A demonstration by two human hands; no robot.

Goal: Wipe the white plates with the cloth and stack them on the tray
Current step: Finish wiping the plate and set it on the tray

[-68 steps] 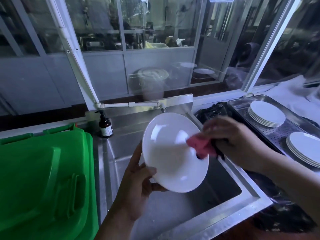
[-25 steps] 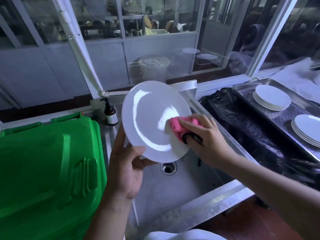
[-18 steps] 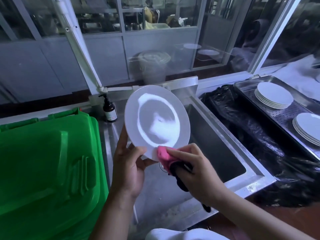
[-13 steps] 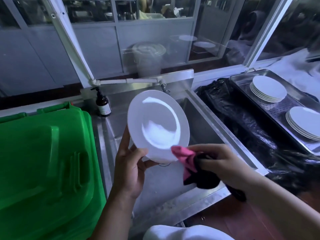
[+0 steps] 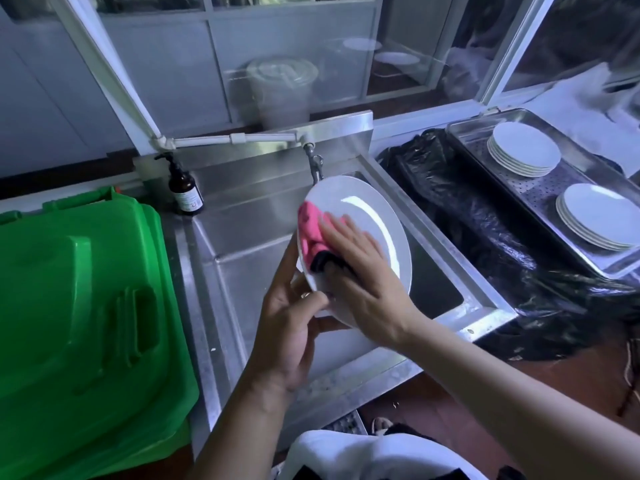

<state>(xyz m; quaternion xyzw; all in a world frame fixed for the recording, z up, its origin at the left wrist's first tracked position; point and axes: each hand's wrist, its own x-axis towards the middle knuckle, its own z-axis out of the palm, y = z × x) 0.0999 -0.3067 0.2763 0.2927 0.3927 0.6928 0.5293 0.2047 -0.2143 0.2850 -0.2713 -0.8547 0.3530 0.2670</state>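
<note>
Glossy round plate (image 5: 377,216); flat right hand (image 5: 360,268) presses crumpled pink cloth (image 5: 310,226).

Sink (image 5: 242,237) at centre; bin (image 5: 79,306) to its left, bottle (image 5: 185,188) on the sink's back left corner. Plate (image 5: 374,220) held tilted over the sink, cloth (image 5: 310,226) against its face. Bag (image 5: 467,216) right of the sink. Tray (image 5: 540,188) further right, bearing two plate stacks: far stack (image 5: 523,148), near stack (image 5: 599,216).
</note>
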